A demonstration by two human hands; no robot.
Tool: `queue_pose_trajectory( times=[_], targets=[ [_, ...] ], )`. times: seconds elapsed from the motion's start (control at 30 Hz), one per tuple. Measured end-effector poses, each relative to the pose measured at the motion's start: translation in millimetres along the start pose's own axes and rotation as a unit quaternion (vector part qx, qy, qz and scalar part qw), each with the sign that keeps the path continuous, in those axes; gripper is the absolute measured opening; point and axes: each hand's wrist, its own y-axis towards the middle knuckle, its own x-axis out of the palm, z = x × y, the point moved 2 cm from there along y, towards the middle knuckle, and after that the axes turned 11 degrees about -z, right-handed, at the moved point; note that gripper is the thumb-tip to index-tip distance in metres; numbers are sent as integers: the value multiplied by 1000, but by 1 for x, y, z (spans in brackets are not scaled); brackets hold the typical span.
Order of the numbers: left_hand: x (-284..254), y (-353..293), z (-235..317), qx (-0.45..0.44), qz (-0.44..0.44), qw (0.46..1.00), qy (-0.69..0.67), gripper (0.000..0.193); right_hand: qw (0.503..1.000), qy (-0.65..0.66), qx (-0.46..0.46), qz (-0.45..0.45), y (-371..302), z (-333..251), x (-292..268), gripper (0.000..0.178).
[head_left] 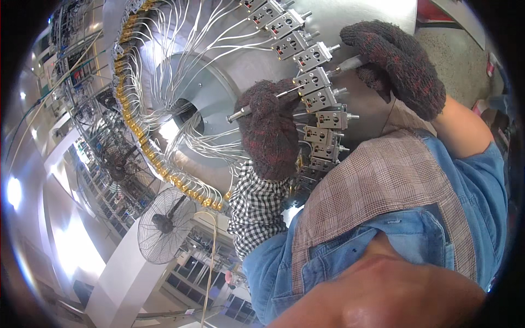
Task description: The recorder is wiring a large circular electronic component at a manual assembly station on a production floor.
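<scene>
The person's left hand [268,128], in a dark knitted glove flecked with red, is clenched around a slim silvery metal rod [238,113], which slants upward to the right, its thin tip at the near face of a small rectangular silver metal block with dark round holes [313,81]; whether the tip touches the block or stops just beside it cannot be told. On the block's other side, the right hand [402,63], in a matching glove, grasps a grey cylindrical tool [350,64] between thumb and fingers, its narrow end pointing at the block's outer end; the glove hides part of that grip. The block sits in a curved row of similar silver metal blocks [286,24], between the two hands. Thin white wires [216,146] spread over a large round grey metal surface [221,74], running to a curved line of yellow metal fittings [128,104] along its left edge. A black-and-white checked sleeve [256,205] covers the left forearm, and a round wire-caged fan [163,224] stands beyond it at lower left.
</scene>
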Motion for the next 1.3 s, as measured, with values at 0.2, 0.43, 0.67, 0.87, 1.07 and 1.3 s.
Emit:
queue_pose_trajectory(
  times=[0.2,0.43,0.67,0.87,1.07,1.3],
  targets=[
    [-3,-2,-3,-19,14,1000,14,20,798,555,237,-12,2,-6,-3,34],
    [-6,-5,-1,-18,20,999,41,22,816,514,264,18,1,-16,-6,36],
    [2,-15,14,-14,-64,897,436,19,846,480,234,14,-23,-9,-2,31],
    [8,-21,5,-100,-37,988,108,29,843,496,203,43,-24,-12,11,31],
    [0,-19,-2,-66,-16,966,251,14,840,514,169,48,-25,-11,20,31],
    [-1,-19,-3,-18,-47,907,418,17,845,505,175,1,-27,-7,18,30]
  ],
)
